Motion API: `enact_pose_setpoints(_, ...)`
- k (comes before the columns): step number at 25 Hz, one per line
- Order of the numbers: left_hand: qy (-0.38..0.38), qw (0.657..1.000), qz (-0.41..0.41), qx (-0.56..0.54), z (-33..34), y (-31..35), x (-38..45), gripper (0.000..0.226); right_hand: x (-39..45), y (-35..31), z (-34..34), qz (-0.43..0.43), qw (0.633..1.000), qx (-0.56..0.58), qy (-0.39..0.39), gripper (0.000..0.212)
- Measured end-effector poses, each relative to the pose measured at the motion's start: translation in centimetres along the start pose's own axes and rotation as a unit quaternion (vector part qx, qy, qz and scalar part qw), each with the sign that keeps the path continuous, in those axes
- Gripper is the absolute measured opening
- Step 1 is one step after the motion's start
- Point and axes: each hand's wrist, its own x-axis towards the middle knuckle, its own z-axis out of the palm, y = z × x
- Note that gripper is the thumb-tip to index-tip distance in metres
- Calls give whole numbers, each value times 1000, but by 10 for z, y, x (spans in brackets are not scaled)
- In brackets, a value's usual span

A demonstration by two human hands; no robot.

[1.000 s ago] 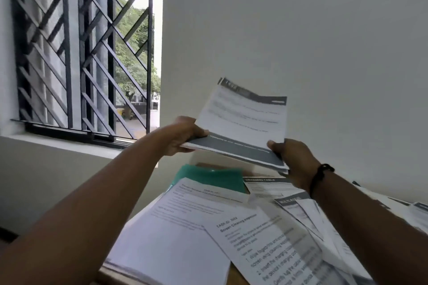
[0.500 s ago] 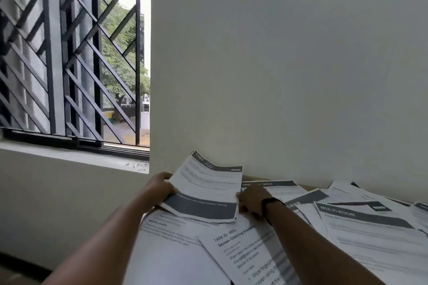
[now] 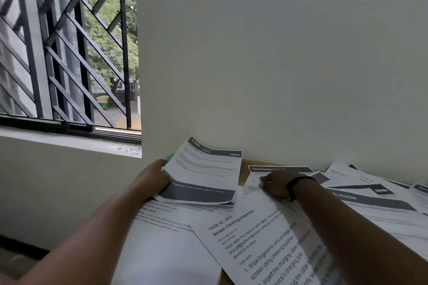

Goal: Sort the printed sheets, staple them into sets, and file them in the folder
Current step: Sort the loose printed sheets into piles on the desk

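White paper covers most of the tabletop [image 3: 243, 170], sheets fanned and overlapping so their headings show, which suits sorting. The left hand [image 3: 154, 180] grips the left edge of a thin set of sheets [image 3: 203, 176], headed 1492, holding it low over the far left of the pile, probably to keep those pages squared together for stapling. The right hand [image 3: 275, 184] lies on the dressing-table sheet [image 3: 278, 170] just right of the set, fingers loosely bent, holding nothing. A sliver of green folder [image 3: 170, 157] peeks from behind the held set. No stapler is visible
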Motion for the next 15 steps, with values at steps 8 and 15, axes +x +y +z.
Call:
enact_pose_setpoints(8, 16, 994, 74, 82, 4, 5, -8, 47, -35, -17, -9, -26, 999, 11, 35, 83)
enact_pose_setpoints(15, 23, 944, 67, 321, 6, -5, 3, 61, -166, -62, -5, -176, 983, -54, -18, 87)
